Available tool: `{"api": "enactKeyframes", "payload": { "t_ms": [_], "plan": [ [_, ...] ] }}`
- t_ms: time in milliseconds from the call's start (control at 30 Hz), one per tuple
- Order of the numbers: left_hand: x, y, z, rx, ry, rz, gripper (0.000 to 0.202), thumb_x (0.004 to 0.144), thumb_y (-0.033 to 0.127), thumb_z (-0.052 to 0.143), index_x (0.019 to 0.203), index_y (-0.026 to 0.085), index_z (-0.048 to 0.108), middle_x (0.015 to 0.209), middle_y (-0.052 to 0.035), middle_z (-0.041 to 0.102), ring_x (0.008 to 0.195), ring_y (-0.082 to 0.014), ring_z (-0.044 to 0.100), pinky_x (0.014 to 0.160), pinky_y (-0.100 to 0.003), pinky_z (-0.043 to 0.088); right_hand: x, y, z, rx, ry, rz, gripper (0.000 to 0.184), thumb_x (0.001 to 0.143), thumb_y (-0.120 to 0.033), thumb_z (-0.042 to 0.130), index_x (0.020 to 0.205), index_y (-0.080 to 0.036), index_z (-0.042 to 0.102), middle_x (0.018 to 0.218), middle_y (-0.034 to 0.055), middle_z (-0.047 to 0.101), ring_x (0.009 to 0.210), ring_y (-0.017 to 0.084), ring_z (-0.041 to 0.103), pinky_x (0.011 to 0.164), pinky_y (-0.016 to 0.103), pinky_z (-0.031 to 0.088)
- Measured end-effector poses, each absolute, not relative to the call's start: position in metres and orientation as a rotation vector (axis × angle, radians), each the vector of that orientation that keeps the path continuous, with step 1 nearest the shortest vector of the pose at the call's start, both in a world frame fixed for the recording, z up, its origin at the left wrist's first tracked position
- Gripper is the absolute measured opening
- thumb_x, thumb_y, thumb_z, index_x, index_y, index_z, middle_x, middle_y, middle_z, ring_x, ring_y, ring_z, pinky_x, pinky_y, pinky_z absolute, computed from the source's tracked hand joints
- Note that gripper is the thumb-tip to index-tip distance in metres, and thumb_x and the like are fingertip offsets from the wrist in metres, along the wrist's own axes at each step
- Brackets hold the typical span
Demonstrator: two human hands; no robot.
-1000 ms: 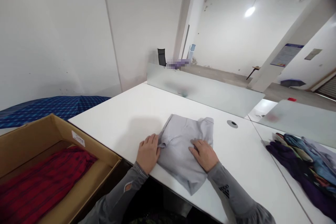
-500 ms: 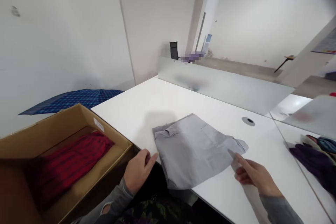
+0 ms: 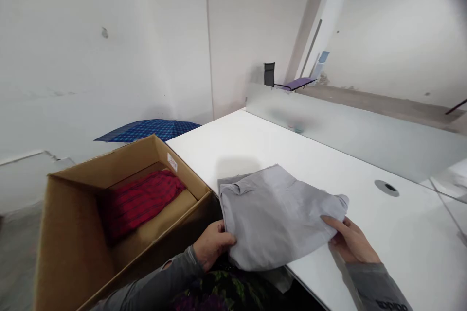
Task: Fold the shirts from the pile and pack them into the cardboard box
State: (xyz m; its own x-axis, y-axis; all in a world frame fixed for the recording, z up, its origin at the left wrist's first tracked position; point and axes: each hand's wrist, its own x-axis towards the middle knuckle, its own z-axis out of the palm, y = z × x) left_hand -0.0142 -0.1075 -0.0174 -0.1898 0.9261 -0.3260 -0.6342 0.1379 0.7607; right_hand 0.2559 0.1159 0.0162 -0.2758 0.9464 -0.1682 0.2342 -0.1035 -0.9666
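A folded grey garment [image 3: 273, 214] lies at the near edge of the white table [image 3: 255, 146], partly over the edge. My left hand [image 3: 213, 243] grips its near left edge, thumb on top and fingers underneath. My right hand [image 3: 348, 240] holds its right edge, thumb on top of the cloth. Left of the table stands an open cardboard box [image 3: 91, 218] with a folded red checked garment [image 3: 140, 201] inside.
A blue checked umbrella [image 3: 149, 129] lies behind the box by the wall. A frosted divider panel [image 3: 346, 129] runs along the table's far side. A round cable hole [image 3: 386, 187] sits in the tabletop at right. A black chair [image 3: 269, 74] stands far back.
Both hands went from pressing on top of the garment to gripping its left and right edges. The view has swung left, bringing the box closer to centre.
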Motion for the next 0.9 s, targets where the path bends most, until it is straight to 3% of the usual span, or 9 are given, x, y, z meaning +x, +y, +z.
{"api": "enactKeyframes", "payload": {
  "t_ms": [67,133,300,400,600,767,833,900],
  "plan": [
    [-0.021,-0.109,-0.013,0.304,0.963,1.517,0.052,0.053,0.025,0.085,0.101,0.012,0.068,0.096,-0.0102,0.072,0.084,-0.0225,0.066,0.078,-0.033,0.051,0.251,0.11,0.018,-1.318,-1.398,1.58,0.041,0.064,-0.045,0.076,0.095,-0.023,0.062,0.074,0.0061,0.07,0.053,0.022,0.06,0.043,0.034,0.048],
    [-0.026,-0.103,-0.009,0.236,0.938,1.546,0.054,0.058,0.033,0.085,0.105,0.013,0.066,0.103,-0.0127,0.071,0.09,-0.0248,0.067,0.081,-0.036,0.051,0.237,0.103,0.021,-1.33,-1.333,1.652,0.046,0.064,-0.044,0.076,0.101,-0.02,0.063,0.082,0.0096,0.072,0.063,0.027,0.067,0.05,0.036,0.055],
    [-0.048,-0.095,0.002,0.307,0.947,1.622,0.057,0.045,0.029,0.088,0.094,0.009,0.068,0.089,-0.0142,0.072,0.086,-0.0296,0.068,0.082,-0.039,0.05,0.179,0.073,0.038,-1.267,-1.391,1.768,0.057,0.059,-0.036,0.081,0.11,-0.017,0.064,0.096,0.0133,0.074,0.085,0.032,0.071,0.071,0.039,0.062],
    [-0.08,-0.126,0.021,0.409,1.028,1.689,0.055,0.05,0.031,0.087,0.097,0.01,0.067,0.089,-0.0115,0.072,0.081,-0.0259,0.068,0.079,-0.037,0.051,0.138,0.059,0.056,-1.138,-1.597,1.837,0.056,0.058,-0.037,0.084,0.107,-0.018,0.066,0.1,0.0133,0.074,0.091,0.033,0.071,0.074,0.038,0.061],
    [-0.166,-0.218,0.064,0.387,1.523,1.802,0.059,0.057,0.039,0.084,0.105,0.012,0.061,0.088,-0.0068,0.071,0.073,-0.0211,0.066,0.07,-0.032,0.052,0.018,0.041,0.078,-0.699,-1.81,1.91,0.051,0.063,-0.041,0.083,0.106,-0.018,0.066,0.107,0.0106,0.073,0.102,0.031,0.066,0.089,0.043,0.055],
    [-0.233,-0.278,0.067,0.345,1.87,1.956,0.067,0.056,0.046,0.083,0.108,0.012,0.058,0.087,-0.0062,0.071,0.076,-0.023,0.066,0.07,-0.033,0.053,-0.111,0.008,0.062,-0.314,-1.781,2.023,0.054,0.063,-0.041,0.082,0.108,-0.017,0.065,0.111,0.009,0.072,0.109,0.029,0.063,0.096,0.045,0.05],
    [-0.261,-0.295,0.06,0.357,2.055,1.903,0.066,0.059,0.051,0.08,0.108,0.012,0.058,0.083,-0.0061,0.07,0.074,-0.0237,0.066,0.068,-0.035,0.054,-0.158,-0.003,0.052,-0.27,-1.857,1.973,0.054,0.069,-0.042,0.077,0.114,-0.015,0.062,0.113,0.0097,0.071,0.109,0.027,0.063,0.095,0.042,0.051],
    [-0.29,-0.307,0.051,0.42,2.448,1.599,0.058,0.065,0.056,0.073,0.102,0.013,0.06,0.078,-0.0061,0.07,0.072,-0.0243,0.066,0.066,-0.035,0.053,-0.196,-0.01,0.039,-0.339,-2.136,1.8,0.048,0.077,-0.043,0.068,0.115,-0.014,0.061,0.106,0.0102,0.072,0.1,0.024,0.067,0.086,0.038,0.055]
  ]
}}
